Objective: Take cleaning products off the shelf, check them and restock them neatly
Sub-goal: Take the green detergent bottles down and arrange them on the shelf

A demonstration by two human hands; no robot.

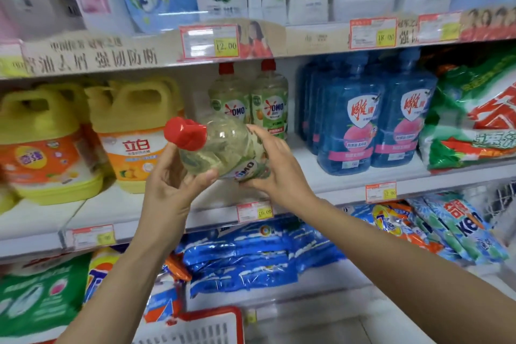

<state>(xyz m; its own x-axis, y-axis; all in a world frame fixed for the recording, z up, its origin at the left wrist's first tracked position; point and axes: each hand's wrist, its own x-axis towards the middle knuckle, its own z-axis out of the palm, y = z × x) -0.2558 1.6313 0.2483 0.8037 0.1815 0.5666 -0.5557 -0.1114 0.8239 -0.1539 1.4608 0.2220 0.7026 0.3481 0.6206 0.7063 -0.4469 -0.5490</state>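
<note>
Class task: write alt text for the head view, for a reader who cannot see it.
The left hand and right hand hold a clear OMO bottle with a red cap, tipped sideways, before a shelf of yellow jugs, OMO bottles and blue bottles.

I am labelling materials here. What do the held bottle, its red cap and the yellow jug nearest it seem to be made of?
Held bottle: probably clear glossy plastic; pale liquid shows through its shiny wall. Red cap: opaque plastic, smooth, slight sheen. Yellow jug: opaque plastic, duller, with a moulded handle; its orange label may be film or paper.
</note>
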